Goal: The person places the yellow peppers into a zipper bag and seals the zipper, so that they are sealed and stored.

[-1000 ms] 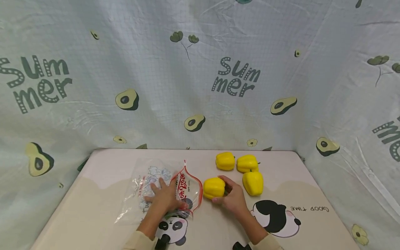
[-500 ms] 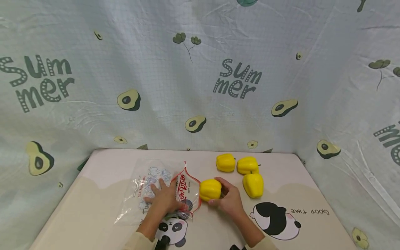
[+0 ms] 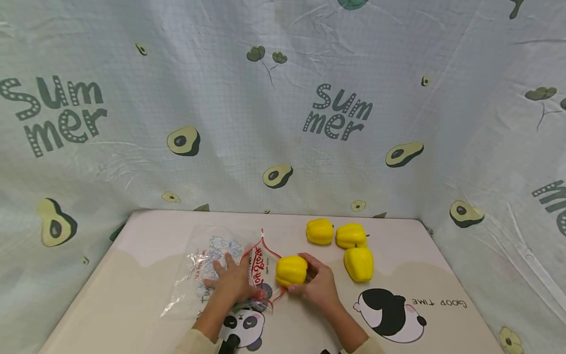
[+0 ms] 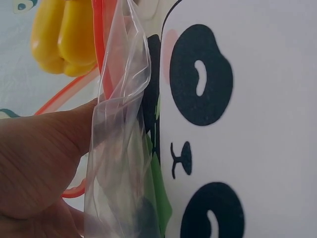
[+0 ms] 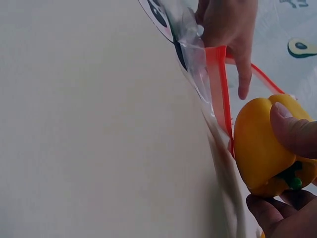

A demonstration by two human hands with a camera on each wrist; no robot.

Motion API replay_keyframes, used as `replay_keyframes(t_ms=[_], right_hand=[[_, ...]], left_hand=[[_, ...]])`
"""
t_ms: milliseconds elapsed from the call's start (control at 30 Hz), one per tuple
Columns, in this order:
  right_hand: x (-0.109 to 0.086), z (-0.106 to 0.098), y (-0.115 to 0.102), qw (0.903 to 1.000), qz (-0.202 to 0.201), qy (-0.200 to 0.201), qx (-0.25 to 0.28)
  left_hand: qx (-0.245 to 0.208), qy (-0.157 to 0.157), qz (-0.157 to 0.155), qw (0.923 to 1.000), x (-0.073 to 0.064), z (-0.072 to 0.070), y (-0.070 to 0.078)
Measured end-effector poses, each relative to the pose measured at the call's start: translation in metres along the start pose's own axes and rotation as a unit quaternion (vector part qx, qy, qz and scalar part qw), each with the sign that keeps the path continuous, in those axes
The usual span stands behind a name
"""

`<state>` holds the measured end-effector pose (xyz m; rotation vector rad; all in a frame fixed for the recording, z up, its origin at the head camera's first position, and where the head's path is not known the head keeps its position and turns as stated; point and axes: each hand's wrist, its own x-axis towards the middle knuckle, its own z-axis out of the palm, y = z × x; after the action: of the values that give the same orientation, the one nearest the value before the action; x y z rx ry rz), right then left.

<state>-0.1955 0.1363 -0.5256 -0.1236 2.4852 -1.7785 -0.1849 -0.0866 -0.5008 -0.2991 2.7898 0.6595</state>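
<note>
A clear plastic zip bag (image 3: 185, 287) with a red-edged mouth lies on the table, its mouth spread toward the right. My left hand (image 3: 233, 280) rests on it with fingers splayed, the thumb by the mouth; the left wrist view shows that hand (image 4: 37, 163) beside the bag's loose clear plastic (image 4: 121, 148). At the mouth's red rim is a yellow bell pepper (image 3: 291, 271), held by my right hand (image 3: 320, 289). The right wrist view shows thumb and fingers gripping this pepper (image 5: 262, 141) near its green stem.
Behind and to the right lie three more yellow bell peppers, one at the back (image 3: 320, 231), another beside it (image 3: 351, 235) and a nearer one (image 3: 358, 263). The pale table (image 3: 132, 295) has printed pandas. A printed curtain (image 3: 230, 113) hangs beyond its back edge.
My right hand has carried the bell pepper leftward, from just right of the bag to its red-rimmed mouth. The left hand and the bag have stayed in place.
</note>
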Motion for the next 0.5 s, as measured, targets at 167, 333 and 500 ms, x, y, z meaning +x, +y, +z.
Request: replay_keyframes(t_ms=[167,333,500], right_hand=[[0.001,0.006,-0.003,1.0000,0.002,-0.004,-0.001],[0.001,0.010,-0.004,0.9999,0.012,-0.005,0.000],[0.003,0.015,-0.003,0.9999,0.011,-0.009,0.001]], left_hand=[[0.000,0.002,0.000,1.0000,0.000,0.000,0.000],[0.003,-0.002,-0.003,1.0000,0.000,0.000,0.000],[0.002,-0.004,-0.004,1.0000,-0.001,0.000,0.001]])
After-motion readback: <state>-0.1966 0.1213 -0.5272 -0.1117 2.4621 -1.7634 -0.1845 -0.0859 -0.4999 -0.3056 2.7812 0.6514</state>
